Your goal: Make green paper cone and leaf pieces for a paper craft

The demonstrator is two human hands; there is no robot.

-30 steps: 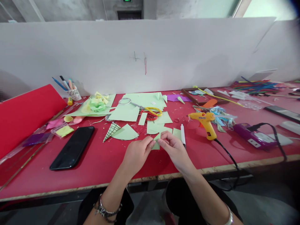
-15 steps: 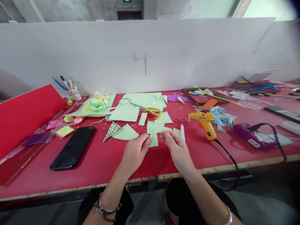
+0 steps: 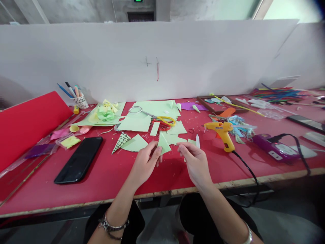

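My left hand (image 3: 146, 162) pinches a small pale green paper piece (image 3: 164, 144) between thumb and fingers, just above the table. A little to the right, my right hand (image 3: 194, 161) has its thumb and forefinger pressed together; I cannot make out what, if anything, is between them. The two hands are apart. Left of my left hand lie a fan-shaped green paper (image 3: 135, 143) and a grid-patterned paper cone (image 3: 121, 142). A white pen (image 3: 197, 140) lies just beyond my right hand. More green paper scraps (image 3: 175, 139) lie behind the held piece.
Yellow-handled scissors (image 3: 166, 120) rest among green sheets (image 3: 135, 123). A yellow glue gun (image 3: 223, 134) stands to the right, its cord running over the table edge, near a purple power strip (image 3: 276, 149). At left lie a black phone (image 3: 78, 161) and a red board (image 3: 33, 125).
The green paper in my left hand has turned and now tilts to the right. My right hand has shifted slightly right, widening the gap between the hands.
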